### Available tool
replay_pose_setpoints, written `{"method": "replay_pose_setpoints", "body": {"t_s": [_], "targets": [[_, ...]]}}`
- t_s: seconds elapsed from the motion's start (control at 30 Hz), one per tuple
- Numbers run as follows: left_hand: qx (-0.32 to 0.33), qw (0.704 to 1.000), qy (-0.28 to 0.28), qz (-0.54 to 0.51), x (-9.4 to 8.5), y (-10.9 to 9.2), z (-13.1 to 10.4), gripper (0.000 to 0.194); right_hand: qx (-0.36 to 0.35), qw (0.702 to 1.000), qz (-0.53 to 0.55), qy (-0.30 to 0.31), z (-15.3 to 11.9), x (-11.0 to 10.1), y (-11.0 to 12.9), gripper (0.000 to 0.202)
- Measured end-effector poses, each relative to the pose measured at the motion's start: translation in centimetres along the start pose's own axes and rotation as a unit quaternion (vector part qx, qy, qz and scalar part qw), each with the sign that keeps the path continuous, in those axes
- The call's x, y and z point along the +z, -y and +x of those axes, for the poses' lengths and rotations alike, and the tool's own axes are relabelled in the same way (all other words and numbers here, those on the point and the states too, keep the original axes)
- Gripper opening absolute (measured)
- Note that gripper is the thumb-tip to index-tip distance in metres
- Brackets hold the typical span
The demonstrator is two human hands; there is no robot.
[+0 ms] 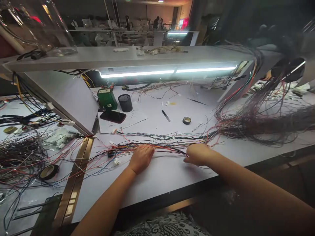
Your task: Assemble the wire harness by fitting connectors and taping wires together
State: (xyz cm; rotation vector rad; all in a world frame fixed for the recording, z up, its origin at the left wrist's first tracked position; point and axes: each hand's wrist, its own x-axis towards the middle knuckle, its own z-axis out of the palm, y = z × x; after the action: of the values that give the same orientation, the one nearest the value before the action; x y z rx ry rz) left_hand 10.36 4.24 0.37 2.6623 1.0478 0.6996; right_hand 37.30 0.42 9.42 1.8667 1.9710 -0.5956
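Observation:
A long bundle of thin coloured wires (169, 148) runs left to right across the white table (159, 177). My left hand (142, 157) is closed over the middle of the bundle, its fingers wrapped round the wires. Farther right, my right hand (198, 154) grips the same bundle with curled fingers. White connectors (116, 161) and a dark connector (111, 153) lie at the bundle's left end. Behind it, another strand of green and dark wires (147, 134) stretches along the table.
Behind the wires lie a phone (113, 116), a green box (107, 99), a black mesh cup (125, 103), tweezers (165, 115) and a tape roll (186, 120). A large wire tangle (258, 124) spreads at right. Another tape roll (49, 171) sits at left.

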Motion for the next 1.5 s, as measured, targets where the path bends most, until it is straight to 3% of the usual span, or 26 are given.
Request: {"method": "replay_pose_setpoints", "body": {"t_s": [0.13,0.23,0.37,0.5,0.57,0.63,0.7,0.77,0.83,0.9,0.97,1.07,1.13,1.2,1.23,1.27,1.3,1.4,1.5], "targets": [[-0.023,0.999,-0.028,-0.005,0.0,0.3,-0.1,0.023,0.029,0.999,0.020,-0.008,-0.2,2.5,0.7,0.014],[-0.024,0.999,-0.038,-0.012,-0.2,0.3,-0.4,0.024,0.026,0.998,0.062,-0.006,-0.8,2.5,-0.1,0.017],[0.024,0.999,-0.021,-0.018,-0.6,-0.8,-1.1,0.024,0.004,0.992,0.128,0.007,-2.0,0.4,-2.2,0.022],[0.120,0.992,-0.017,-0.023,-1.1,-2.3,-2.1,0.036,-0.047,0.984,0.170,0.025,-3.0,-3.3,-4.4,0.035],[0.154,0.988,-0.023,-0.025,-1.5,-2.8,-2.4,0.039,-0.079,0.968,0.236,-0.042,-3.4,-5.2,-5.2,0.039],[0.175,0.984,-0.040,-0.017,-2.2,-3.3,-2.5,0.042,-0.105,0.932,0.323,-0.129,-3.5,-6.5,-5.5,0.042],[0.182,0.982,-0.047,-0.019,-3.0,-4.3,-2.3,0.043,-0.124,0.913,0.361,-0.145,-3.6,-7.1,-5.1,0.042],[0.162,0.984,-0.006,-0.071,-3.5,-5.9,-1.9,0.035,-0.155,0.921,0.340,-0.114,-3.7,-7.1,-4.1,0.038],[0.097,0.975,0.083,-0.179,-3.4,-8.0,-1.2,0.034,-0.196,0.926,0.308,-0.092,-3.9,-6.7,-2.9,0.034],[0.001,0.929,0.160,-0.334,-2.6,-10.2,-0.1,0.063,-0.241,0.923,0.296,-0.056,-4.2,-5.9,-1.8,0.032],[-0.097,0.832,0.168,-0.520,-1.4,-11.7,1.2,0.080,-0.275,0.921,0.276,-0.007,-4.5,-5.0,-0.9,0.030],[-0.234,0.614,0.068,-0.751,-0.2,-12.5,3.3,0.058,-0.297,0.933,0.203,0.013,-5.0,-3.4,-0.1,0.029],[-0.324,0.482,-0.033,-0.813,-0.3,-11.9,4.1,0.038,-0.297,0.942,0.154,0.018,-5.1,-2.3,0.2,0.029],[-0.386,0.396,-0.127,-0.824,-0.8,-10.8,4.4,0.023,-0.289,0.948,0.129,0.032,-5.1,-1.4,0.3,0.028],[-0.403,0.376,-0.163,-0.818,-1.1,-10.2,4.3,0.020,-0.283,0.951,0.120,0.037,-5.0,-1.1,0.4,0.028],[-0.408,0.379,-0.186,-0.810,-1.4,-9.6,4.1,0.019,-0.279,0.953,0.111,0.037,-4.8,-0.8,0.6,0.027],[-0.405,0.404,-0.193,-0.797,-1.6,-9.2,3.8,0.019,-0.277,0.955,0.103,0.035,-4.6,-0.6,1.0,0.026],[-0.370,0.550,-0.183,-0.726,-2.0,-9.0,3.1,0.029,-0.289,0.947,0.135,0.047,-3.3,-0.1,3.2,0.019],[-0.349,0.667,-0.168,-0.637,-2.3,-8.8,2.6,0.043,-0.284,0.904,0.311,0.070,-1.9,0.2,6.5,0.021]]}}
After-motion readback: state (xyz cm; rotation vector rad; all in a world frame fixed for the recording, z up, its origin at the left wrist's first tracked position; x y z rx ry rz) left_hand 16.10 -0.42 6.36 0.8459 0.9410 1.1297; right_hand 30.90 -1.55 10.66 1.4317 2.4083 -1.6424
